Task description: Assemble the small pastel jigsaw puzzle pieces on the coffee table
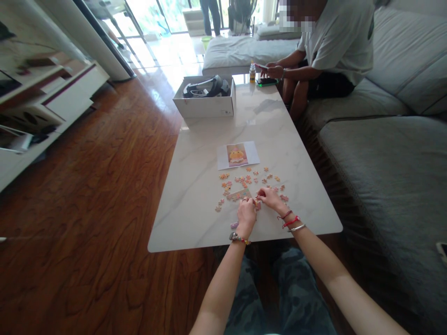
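Small orange and pink jigsaw pieces lie scattered on the near half of a white marbled table. My left hand is closed, its fingertips pinching at a jigsaw piece that the fingers partly hide. Just to the right, my right hand is also closed, thumb and fingers pinched on a small piece close to the left fingertips. A flat, pale rectangular strip lies beyond my left hand among the pieces. Farther back rests a creased white sheet with a printed picture of an orange-yellow figure.
A small purple object lies left of my left wrist. An open white box holding a dark headset-like device stands at the far end, near a bottle. A person with a phone sits on the grey sofa at right.
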The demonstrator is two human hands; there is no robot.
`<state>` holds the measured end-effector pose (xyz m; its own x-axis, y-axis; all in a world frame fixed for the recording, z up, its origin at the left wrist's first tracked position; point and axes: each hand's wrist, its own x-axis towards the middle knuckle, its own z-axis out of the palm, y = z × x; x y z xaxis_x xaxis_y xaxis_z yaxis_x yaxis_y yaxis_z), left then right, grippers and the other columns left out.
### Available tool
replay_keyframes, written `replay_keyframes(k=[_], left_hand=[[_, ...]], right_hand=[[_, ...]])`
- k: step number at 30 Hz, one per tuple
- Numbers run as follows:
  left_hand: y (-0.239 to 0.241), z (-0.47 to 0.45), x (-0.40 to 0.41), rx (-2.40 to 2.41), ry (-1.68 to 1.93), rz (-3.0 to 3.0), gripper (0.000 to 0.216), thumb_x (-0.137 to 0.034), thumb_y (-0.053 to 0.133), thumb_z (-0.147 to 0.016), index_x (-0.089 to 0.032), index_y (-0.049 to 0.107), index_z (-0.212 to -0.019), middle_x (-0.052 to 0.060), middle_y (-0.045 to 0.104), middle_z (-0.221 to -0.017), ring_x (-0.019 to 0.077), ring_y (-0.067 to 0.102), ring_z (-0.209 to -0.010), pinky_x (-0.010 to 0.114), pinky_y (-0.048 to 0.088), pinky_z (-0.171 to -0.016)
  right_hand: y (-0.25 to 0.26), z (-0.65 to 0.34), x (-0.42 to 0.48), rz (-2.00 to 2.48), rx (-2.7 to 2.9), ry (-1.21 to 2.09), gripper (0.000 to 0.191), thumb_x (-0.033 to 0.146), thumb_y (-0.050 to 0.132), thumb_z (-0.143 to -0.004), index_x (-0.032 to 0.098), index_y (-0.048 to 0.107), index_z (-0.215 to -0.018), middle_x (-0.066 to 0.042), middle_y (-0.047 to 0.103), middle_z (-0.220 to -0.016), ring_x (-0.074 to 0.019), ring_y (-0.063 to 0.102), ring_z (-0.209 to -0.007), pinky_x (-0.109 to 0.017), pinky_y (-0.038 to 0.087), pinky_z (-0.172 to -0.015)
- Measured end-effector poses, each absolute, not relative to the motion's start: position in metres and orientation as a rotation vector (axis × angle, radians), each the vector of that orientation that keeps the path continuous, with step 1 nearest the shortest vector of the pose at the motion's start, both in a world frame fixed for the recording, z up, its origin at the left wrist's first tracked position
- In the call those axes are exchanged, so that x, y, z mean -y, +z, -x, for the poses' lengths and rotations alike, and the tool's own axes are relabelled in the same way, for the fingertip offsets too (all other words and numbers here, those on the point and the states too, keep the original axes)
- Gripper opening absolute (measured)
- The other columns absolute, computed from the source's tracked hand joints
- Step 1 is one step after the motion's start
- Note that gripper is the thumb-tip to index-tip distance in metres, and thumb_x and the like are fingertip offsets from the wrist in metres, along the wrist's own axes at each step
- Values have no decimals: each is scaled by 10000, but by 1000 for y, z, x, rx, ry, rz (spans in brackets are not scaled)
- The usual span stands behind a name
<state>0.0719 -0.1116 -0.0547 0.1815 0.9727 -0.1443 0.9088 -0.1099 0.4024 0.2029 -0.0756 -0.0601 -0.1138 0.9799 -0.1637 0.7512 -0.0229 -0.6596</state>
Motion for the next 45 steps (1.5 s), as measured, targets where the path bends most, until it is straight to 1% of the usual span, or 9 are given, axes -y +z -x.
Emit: replay_keyframes(k=[3, 9, 13, 21, 26, 29, 33, 38, 45], left_hand=[[-54, -72, 112, -1770, 227, -2072, 102, -250, 510, -774, -192, 572, -832, 60, 544, -934, 168, 466, -904, 250, 372, -713], [-48, -72, 113, -1765, 187, -2069, 161, -301, 467, -797, -191, 572, -849, 68, 538, -950, 170, 473, -901, 252, 376, -712], [-45, -72, 113, -1782, 175, -2079, 170, -289, 441, -809, -189, 574, -844, 64, 543, -939, 169, 477, -905, 248, 375, -726], [-47, -71, 110, -1770, 195, -2064, 208, -244, 499, -773, -182, 540, -967, 65, 553, -970, 171, 485, -923, 248, 372, -750], [-47, -71, 113, -1763, 253, -2090, 208, -293, 469, -797, -176, 550, -949, 70, 550, -987, 173, 483, -928, 254, 371, -765], [-45, -71, 116, -1775, 250, -2101, 194, -285, 468, -798, -177, 558, -933, 71, 550, -978, 171, 483, -920, 249, 375, -747], [-43, -72, 117, -1775, 220, -2117, 178, -291, 490, -785, -182, 569, -901, 67, 550, -953, 171, 482, -910, 240, 381, -713], [-46, -75, 114, -1768, 192, -2124, 179, -318, 482, -787, -184, 572, -865, 67, 547, -946, 170, 485, -889, 244, 387, -695], [-47, -76, 116, -1784, 204, -2107, 192, -317, 458, -798, -177, 563, -877, 74, 550, -943, 174, 487, -883, 251, 392, -691]], right_hand=[[-60, -207, 77, 1824, 1874, 893, 179, 120, 546, -719, 141, 616, -882, -50, 672, -777, -113, 609, -688, -202, 448, -628], [-60, -216, 86, 1911, 1892, 787, 139, 110, 541, -711, 160, 650, -781, -52, 662, -761, -144, 600, -746, -245, 432, -724], [-57, -224, 90, 1945, 1895, 683, 181, 129, 559, -703, 160, 642, -861, -73, 633, -866, -158, 575, -813, -245, 422, -733], [-42, -280, 86, 2018, 1671, 394, 168, 161, 492, -767, 156, 626, -869, -48, 586, -818, -121, 547, -688, -238, 420, -702], [-42, -250, 73, 1730, 2086, 564, 221, 153, 553, -739, 164, 599, -954, -60, 556, -945, -127, 546, -810, -232, 414, -760], [-45, -222, 63, 1725, 2237, 643, 176, 139, 582, -711, 146, 613, -885, -91, 548, -972, -157, 535, -878, -245, 411, -767], [-47, -208, 57, 1773, 2233, 721, 98, 101, 554, -711, 126, 625, -774, -110, 589, -899, -163, 553, -809, -236, 413, -684], [-44, -211, 65, 1747, 2180, 857, 99, 124, 575, -684, 151, 651, -741, -34, 653, -716, -118, 567, -647, -198, 399, -581], [-42, -209, 69, 1716, 2141, 924, 141, 96, 562, -661, 148, 669, -736, -31, 672, -723, -109, 575, -653, -181, 399, -574]])
